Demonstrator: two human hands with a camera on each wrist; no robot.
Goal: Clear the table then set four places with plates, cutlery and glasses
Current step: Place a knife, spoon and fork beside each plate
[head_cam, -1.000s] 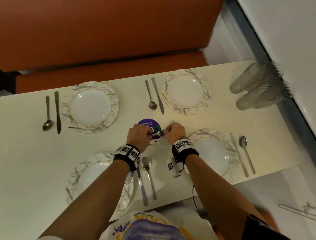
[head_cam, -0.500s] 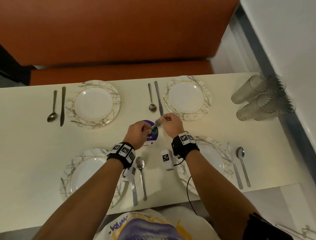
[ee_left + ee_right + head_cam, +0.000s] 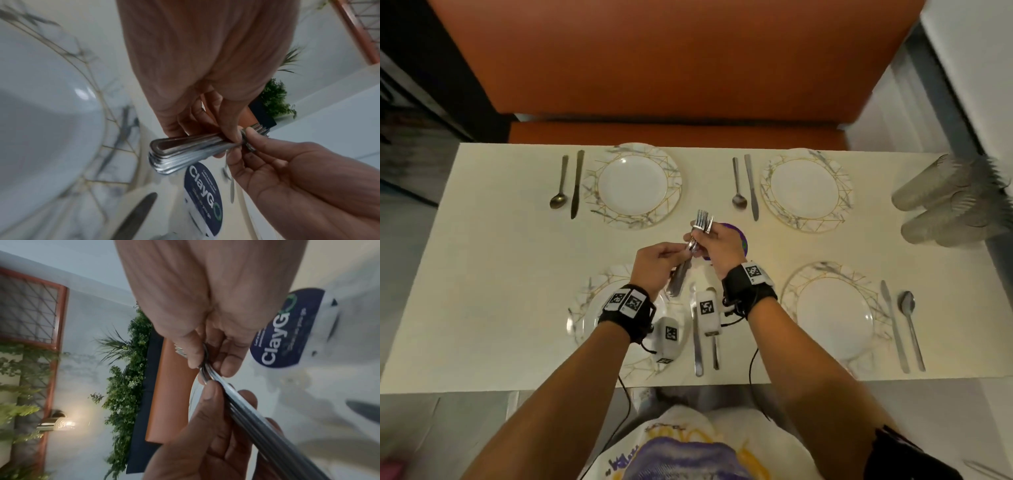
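Both hands on one stack of forks [image 3: 690, 251], held above the table between the near plates: left hand [image 3: 654, 265] wraps the handles, right hand [image 3: 717, 246] pinches near the tines. Step, I'd say: fork placement. Next: peel off a single fork, lay it beside a plate [image 3: 835, 310].

The right hand [image 3: 205, 331] and left hand [image 3: 209, 434] both pinch a stack of forks [image 3: 236, 400] above the tabletop [image 3: 329, 378], near a round purple sticker [image 3: 287, 329].
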